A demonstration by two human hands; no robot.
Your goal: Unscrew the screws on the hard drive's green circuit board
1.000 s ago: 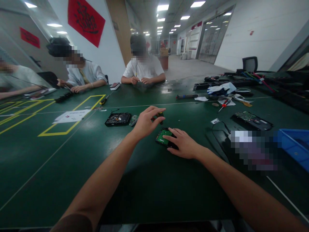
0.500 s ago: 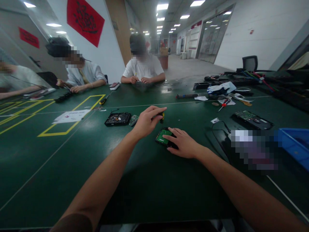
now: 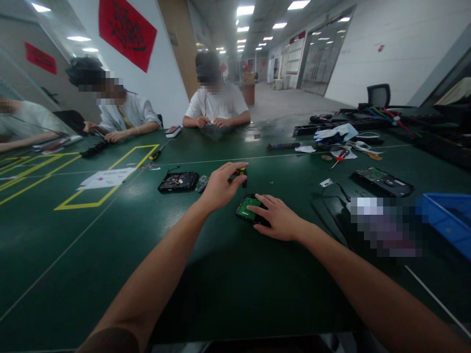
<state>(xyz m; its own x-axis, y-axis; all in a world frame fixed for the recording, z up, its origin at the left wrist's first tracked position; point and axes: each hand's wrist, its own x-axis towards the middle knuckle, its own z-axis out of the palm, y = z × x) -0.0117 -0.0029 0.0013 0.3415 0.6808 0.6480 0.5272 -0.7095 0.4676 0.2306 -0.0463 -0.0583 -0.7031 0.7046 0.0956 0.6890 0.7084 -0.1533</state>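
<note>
My left hand (image 3: pixel 222 185) pinches a short black and yellow tool (image 3: pixel 243 172), which looks like a screwdriver, just above and behind a hard drive (image 3: pixel 243 208). The drive lies on the green table with its green circuit board up. My right hand (image 3: pixel 281 217) rests on the drive's right part, its fingers spread across the board and the near edge. Left of my left hand lie an opened black drive (image 3: pixel 178 181) and a small loose circuit board (image 3: pixel 202 184). The tool's lower tip is hard to make out.
Another drive (image 3: pixel 382 181), a blue bin (image 3: pixel 451 215), a red screwdriver (image 3: pixel 340 158) and a cable (image 3: pixel 333 223) are at the right. A dark rod-shaped tool (image 3: pixel 282 146) lies farther back. Paper (image 3: pixel 106 178) lies at left. Several people sit across the table.
The tool in my left hand has tilted slightly, showing more of its yellow end. My right hand stays on the drive. The whole view has shifted a little.
</note>
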